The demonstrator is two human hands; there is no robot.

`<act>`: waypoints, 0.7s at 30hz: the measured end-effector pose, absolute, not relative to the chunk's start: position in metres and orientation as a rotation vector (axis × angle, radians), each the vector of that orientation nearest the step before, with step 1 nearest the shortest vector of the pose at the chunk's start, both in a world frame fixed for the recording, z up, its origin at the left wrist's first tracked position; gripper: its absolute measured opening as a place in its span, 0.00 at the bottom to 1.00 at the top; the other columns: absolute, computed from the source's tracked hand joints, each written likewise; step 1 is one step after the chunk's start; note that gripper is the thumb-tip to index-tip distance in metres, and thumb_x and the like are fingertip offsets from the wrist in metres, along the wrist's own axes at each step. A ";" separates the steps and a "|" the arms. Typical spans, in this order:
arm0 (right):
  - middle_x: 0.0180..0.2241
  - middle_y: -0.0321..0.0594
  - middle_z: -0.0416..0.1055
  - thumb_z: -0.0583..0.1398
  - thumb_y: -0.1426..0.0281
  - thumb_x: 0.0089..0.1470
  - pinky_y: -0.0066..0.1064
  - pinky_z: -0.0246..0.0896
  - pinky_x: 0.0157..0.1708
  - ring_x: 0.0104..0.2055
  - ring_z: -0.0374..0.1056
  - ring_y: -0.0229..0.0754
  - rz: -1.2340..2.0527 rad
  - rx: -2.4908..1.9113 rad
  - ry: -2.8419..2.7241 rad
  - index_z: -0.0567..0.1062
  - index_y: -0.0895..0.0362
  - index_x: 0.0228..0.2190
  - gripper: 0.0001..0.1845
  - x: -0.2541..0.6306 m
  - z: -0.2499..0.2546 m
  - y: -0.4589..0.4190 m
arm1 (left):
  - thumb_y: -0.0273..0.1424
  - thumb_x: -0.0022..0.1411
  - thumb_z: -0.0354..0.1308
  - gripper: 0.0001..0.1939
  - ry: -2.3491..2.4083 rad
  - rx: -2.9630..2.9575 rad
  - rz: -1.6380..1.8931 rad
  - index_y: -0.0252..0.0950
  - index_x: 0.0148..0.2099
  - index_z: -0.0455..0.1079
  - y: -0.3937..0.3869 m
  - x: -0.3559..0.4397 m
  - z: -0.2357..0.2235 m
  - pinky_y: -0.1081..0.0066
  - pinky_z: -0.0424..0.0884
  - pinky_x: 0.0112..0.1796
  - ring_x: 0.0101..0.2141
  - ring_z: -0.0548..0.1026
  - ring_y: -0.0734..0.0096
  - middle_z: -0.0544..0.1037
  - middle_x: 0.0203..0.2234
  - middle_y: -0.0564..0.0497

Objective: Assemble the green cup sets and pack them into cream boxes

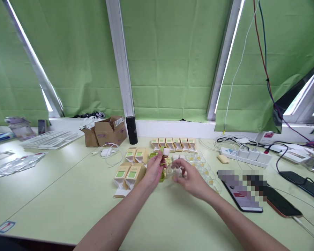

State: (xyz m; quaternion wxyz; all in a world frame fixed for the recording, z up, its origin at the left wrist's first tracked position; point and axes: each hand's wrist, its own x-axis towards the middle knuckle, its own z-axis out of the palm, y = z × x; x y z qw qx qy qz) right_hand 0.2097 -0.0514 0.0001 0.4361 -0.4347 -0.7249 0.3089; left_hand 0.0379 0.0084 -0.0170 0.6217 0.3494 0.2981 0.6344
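Note:
My left hand is closed on a small green piece with a rounded white end, held upright between thumb and fingers. Just to its right, my right hand pinches a clear plastic cup-like piece, blurred by motion. Behind and beneath the hands lie green parts, partly hidden by my fingers. Rows of clear plastic pieces with yellow centres spread to the right of my right hand. Left of my left hand stand several open tan cartons with green labels.
More small tan cartons line the back. A brown cardboard box and a black bottle stand at the back left. To the right are phones, a power strip, a yellowish case and loose cables.

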 end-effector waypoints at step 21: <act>0.35 0.31 0.76 0.80 0.65 0.38 0.38 0.77 0.36 0.38 0.81 0.48 1.403 -0.569 -0.835 0.72 0.50 0.40 0.31 0.197 -0.020 -0.006 | 0.53 0.50 0.74 0.27 0.761 0.903 1.497 0.33 0.34 0.76 0.011 0.035 -0.020 0.74 0.65 0.30 0.27 0.68 0.75 0.74 0.27 0.52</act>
